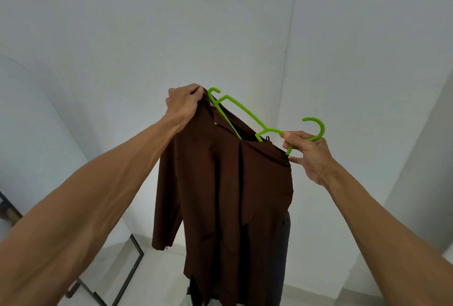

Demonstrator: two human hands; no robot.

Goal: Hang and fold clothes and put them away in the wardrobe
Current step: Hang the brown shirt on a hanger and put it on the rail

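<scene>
A dark brown shirt (220, 195) hangs in the air in front of me, held up at chest height. My left hand (182, 103) is shut on its left shoulder near the collar. A lime green plastic hanger (247, 115) lies tilted across the neck opening, one end poking out beside my left hand, part of it hidden inside the shirt. My right hand (307, 154) pinches the hanger just below its hook (317, 127), at the shirt's right shoulder. A sleeve dangles at the lower left.
White walls meet in a corner behind the shirt. A black metal frame (130, 273) stands on the pale floor at lower left. A darker grey-blue cloth (284, 256) shows behind the shirt's right edge.
</scene>
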